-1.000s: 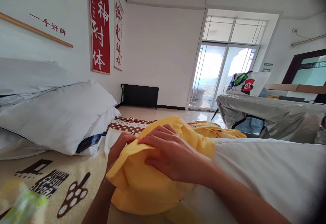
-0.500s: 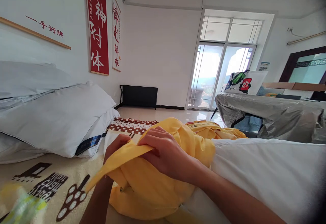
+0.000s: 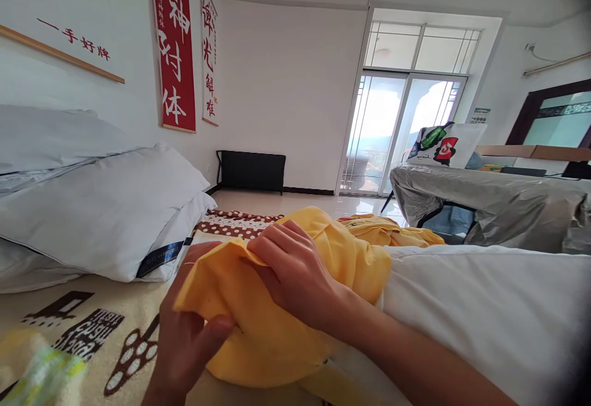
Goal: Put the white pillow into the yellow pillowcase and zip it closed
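A bunched yellow garment [image 3: 277, 326] lies on the bed in front of me, beside a white duvet [image 3: 484, 313]. My left hand [image 3: 184, 338] reaches up from below and grips the garment's near left edge, thumb over the cloth. My right hand [image 3: 290, 267] lies on top of the bundle, its fingers curled and pinching a fold at the upper edge. More yellow fabric [image 3: 388, 230] trails away behind the bundle toward the foot of the bed.
White pillows [image 3: 101, 209] are stacked at the left against the wall. A cream blanket with brown prints [image 3: 92, 332] covers the bed. A silver-covered table [image 3: 489, 203] stands at the right, a black radiator [image 3: 252, 172] and glass doors behind.
My left hand has slid down and toward me along the yellow cloth, now gripping its lower left edge. The raised yellow flap has dropped back onto the bundle. My right hand stays on top.
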